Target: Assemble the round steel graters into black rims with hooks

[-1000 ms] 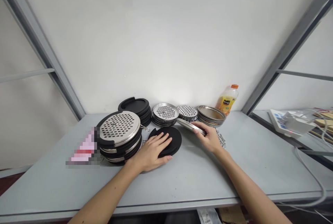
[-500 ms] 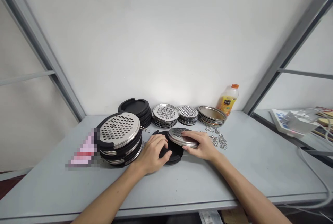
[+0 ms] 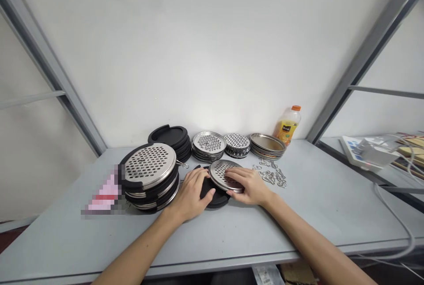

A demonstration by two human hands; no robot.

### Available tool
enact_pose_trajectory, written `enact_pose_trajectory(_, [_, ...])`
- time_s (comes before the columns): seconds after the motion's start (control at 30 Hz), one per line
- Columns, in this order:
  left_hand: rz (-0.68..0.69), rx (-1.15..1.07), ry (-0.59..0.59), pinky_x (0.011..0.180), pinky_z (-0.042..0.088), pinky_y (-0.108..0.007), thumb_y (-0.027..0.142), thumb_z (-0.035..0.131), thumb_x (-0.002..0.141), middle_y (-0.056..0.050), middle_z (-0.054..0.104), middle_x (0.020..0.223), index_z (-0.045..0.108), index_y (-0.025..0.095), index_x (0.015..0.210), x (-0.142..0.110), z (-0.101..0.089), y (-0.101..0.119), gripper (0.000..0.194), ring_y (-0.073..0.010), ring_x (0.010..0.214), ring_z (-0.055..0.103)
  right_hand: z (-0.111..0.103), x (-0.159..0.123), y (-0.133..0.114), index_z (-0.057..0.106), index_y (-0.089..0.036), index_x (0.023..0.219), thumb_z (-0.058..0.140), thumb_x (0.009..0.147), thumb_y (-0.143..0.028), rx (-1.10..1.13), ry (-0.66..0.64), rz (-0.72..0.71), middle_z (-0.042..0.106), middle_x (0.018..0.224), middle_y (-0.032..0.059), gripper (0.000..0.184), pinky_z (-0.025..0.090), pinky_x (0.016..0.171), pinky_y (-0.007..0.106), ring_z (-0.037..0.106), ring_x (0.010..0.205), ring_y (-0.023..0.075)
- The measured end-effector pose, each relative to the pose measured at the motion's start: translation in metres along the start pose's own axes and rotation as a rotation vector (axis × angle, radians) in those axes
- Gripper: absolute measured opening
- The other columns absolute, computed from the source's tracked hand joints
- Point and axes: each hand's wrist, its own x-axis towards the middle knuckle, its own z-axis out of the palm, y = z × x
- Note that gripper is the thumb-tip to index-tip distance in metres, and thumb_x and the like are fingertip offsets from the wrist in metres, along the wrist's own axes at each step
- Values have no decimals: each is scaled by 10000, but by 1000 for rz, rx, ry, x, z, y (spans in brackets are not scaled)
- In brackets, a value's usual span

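A round black base (image 3: 212, 194) lies on the grey table (image 3: 232, 227) in front of me. My left hand (image 3: 192, 194) rests on its left side with fingers curled over the rim. My right hand (image 3: 248, 184) presses a perforated steel disc (image 3: 222, 172) onto the black base, fingers laid on top of the disc. The disc sits tilted, its left edge over the base.
A stack of assembled black-and-steel graters (image 3: 149, 175) stands at the left, beside a blurred pink item (image 3: 104, 192). Along the wall: black bases (image 3: 170, 138), perforated discs (image 3: 208, 144), domed discs (image 3: 237, 143), steel trays (image 3: 267, 144), a juice bottle (image 3: 286, 127). Wire clips (image 3: 271, 174) lie loose.
My right hand carried the steel disc from the right of the table onto the black base. My left hand slid from the base's top to its left rim.
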Motion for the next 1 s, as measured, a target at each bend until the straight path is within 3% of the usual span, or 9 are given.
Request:
enact_pose_trajectory(0.17, [-6,65,-50,1095,305,-488,347,503,889,-116,491,1352,439,201,1310,-1,2,-4,450,-285,1301,389,-6,5,-6,600,-202,1186,573,804,-485,45,-63,38,634,1187,124,476,489,903,421,602,1059,289])
enact_pose_trajectory(0.3, [-46,110,-143,1114,239,-555,433,505,898,-120,339,1487,388,234,1402,-4,5,-9,555,-326,1388,250,-8,5,-3,608,-205,1168,589,815,-474,166,-52,54,616,1192,124,445,464,949,435,567,1101,290])
enact_pose_trajectory(0.4, [-63,85,-192,1118,241,-549,475,482,910,-109,262,1529,340,257,1437,-6,4,-9,588,-325,1417,178,-4,3,7,626,-213,1119,489,900,-411,193,50,211,610,1192,115,325,450,972,430,563,1115,270])
enact_pose_trajectory(0.5, [-56,73,-224,1124,235,-544,497,523,882,-106,239,1539,296,263,1458,-6,0,-8,662,-325,1425,151,3,0,20,618,-193,1114,496,892,-421,108,142,380,607,1189,123,340,435,987,441,559,1118,279])
enact_pose_trajectory(0.67, [33,38,-275,1145,183,-544,543,691,733,-112,188,1553,270,253,1467,-4,-3,-9,894,-333,1427,141,9,-3,29,547,-171,1207,542,848,-485,109,59,471,617,1196,137,477,441,970,460,576,1101,296])
enact_pose_trajectory(1.0, [23,-119,-317,1133,265,-492,483,734,718,-82,147,1567,299,265,1455,-4,-4,-7,884,-325,1424,169,5,1,18,545,-178,1209,628,778,-481,224,59,503,622,1217,123,534,448,962,437,590,1101,290])
